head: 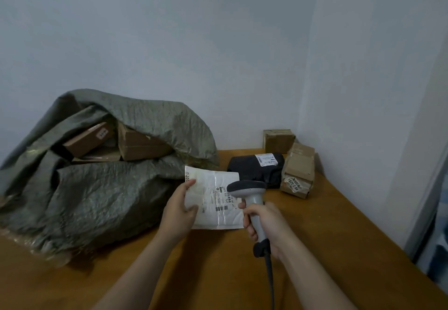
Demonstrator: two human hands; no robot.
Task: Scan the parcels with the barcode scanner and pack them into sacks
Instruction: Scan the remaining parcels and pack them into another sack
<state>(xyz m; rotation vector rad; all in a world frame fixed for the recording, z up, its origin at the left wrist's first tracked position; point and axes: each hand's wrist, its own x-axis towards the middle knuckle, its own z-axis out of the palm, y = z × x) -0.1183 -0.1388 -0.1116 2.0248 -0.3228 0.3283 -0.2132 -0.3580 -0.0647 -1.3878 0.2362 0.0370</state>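
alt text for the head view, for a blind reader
A person's left hand holds a white padded parcel while the right hand aims a grey barcode scanner at its label. An open grey-green sack of boxes lies left; three more parcels wait behind.

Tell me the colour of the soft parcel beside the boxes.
Black soft plastic parcel, white label; head view.

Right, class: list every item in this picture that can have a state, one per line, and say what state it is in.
Sack: mouth open, cardboard boxes inside.
White padded mailer: held in left hand, label up.
Barcode scanner: gripped by right hand, head over that label.
Black mailer: lying on table, label up.
Taped brown parcel: on table, beside black mailer.
Small cardboard box: closed, taped shut.
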